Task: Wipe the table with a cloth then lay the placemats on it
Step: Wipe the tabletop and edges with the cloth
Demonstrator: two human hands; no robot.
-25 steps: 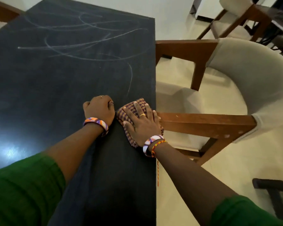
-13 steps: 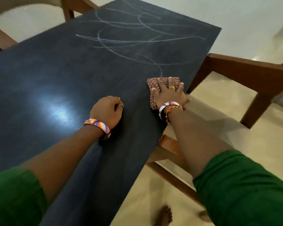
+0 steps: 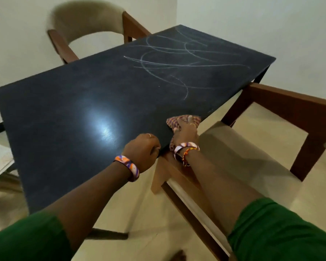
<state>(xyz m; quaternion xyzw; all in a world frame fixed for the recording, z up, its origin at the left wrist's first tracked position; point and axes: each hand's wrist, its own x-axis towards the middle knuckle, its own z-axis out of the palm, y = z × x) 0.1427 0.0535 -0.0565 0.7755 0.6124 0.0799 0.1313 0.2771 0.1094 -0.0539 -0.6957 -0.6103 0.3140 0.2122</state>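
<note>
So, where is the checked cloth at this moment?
In the head view, the checked red-and-white cloth lies at the right edge of the dark rectangular table, under the right hand, beside the wooden chair.

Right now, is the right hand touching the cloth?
Touching. The head view shows the right hand lying flat on the checked cloth, pressing it onto the table near its edge.

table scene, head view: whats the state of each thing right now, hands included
table: chalky white scribbles on far half, not wiped there
cloth: crumpled, flat on table's right edge under a hand
right hand: fingers spread, pressing cloth down
left hand: curled into a fist, resting on table's near corner, holding nothing
near chair: pushed in beside table's right edge
far chair: at table's far side
placemats: none in view
</note>
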